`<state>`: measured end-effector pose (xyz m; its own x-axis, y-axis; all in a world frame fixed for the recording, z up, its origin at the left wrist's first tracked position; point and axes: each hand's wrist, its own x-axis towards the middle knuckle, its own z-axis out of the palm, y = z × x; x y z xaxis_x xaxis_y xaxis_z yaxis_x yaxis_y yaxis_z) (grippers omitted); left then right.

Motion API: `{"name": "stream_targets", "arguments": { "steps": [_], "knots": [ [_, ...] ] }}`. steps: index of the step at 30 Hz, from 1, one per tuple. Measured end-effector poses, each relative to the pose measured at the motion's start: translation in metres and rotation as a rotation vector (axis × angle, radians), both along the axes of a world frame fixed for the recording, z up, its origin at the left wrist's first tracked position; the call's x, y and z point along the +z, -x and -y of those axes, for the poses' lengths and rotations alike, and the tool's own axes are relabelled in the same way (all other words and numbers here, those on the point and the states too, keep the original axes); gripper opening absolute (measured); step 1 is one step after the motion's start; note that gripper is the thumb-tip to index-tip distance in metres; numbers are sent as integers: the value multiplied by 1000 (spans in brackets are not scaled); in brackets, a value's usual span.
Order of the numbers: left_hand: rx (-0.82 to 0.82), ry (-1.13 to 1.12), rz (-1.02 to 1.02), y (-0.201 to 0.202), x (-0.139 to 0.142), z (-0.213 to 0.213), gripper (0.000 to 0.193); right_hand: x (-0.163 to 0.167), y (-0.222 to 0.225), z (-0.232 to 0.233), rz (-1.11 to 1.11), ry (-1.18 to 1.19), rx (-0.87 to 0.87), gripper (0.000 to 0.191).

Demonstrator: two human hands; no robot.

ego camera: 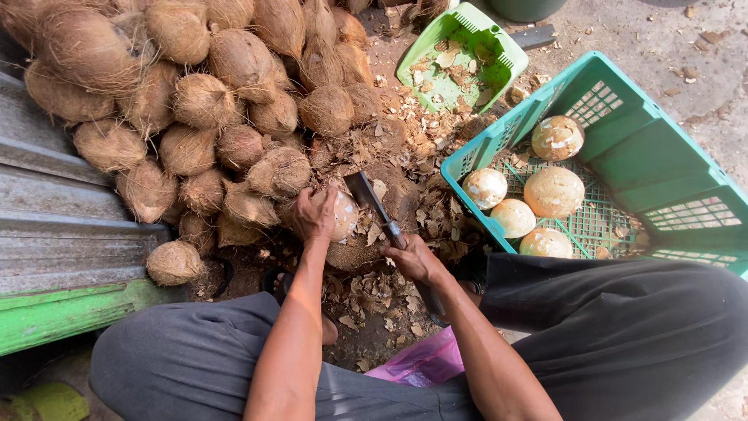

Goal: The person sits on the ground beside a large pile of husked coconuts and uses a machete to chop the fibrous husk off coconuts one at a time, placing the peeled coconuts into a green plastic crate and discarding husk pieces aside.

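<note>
Coconut [341,214] half-hidden under left hand [314,214]

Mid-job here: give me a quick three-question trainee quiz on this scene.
1. True or false: the left hand steadies a partly peeled coconut.
2. What does the right hand grip? A) cleaver B) spoon C) brush
3. How many peeled coconuts lie in the teal crate?

Key: 1 true; 2 A; 3 five.
</note>
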<state>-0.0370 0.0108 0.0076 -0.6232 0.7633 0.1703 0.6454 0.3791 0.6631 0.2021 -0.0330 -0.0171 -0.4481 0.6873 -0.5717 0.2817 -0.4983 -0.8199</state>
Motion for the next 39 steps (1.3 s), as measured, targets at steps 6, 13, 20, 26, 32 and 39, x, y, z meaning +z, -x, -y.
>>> {"name": "stream_targets", "arguments": {
  "steps": [6,13,20,26,32,39],
  "knots": [
    [340,307,640,-8,8,5,70,22,8,-6,-53,60,-127,39],
    [261,104,834,-10,-4,-4,69,40,19,-9,-6,16,-123,28],
    [-28,90,685,13,8,-3,96,50,15,1,-60,142,-135,31],
    [-275,304,583,22,4,6,112,94,16,6,97,22,-49,37],
    [-260,152,294,-5,-23,10,83,138,10,-12,173,-209,-148,43],
    [204,358,510,-29,-16,-7,61,86,14,15,304,-390,-90,39]
  ]
}}
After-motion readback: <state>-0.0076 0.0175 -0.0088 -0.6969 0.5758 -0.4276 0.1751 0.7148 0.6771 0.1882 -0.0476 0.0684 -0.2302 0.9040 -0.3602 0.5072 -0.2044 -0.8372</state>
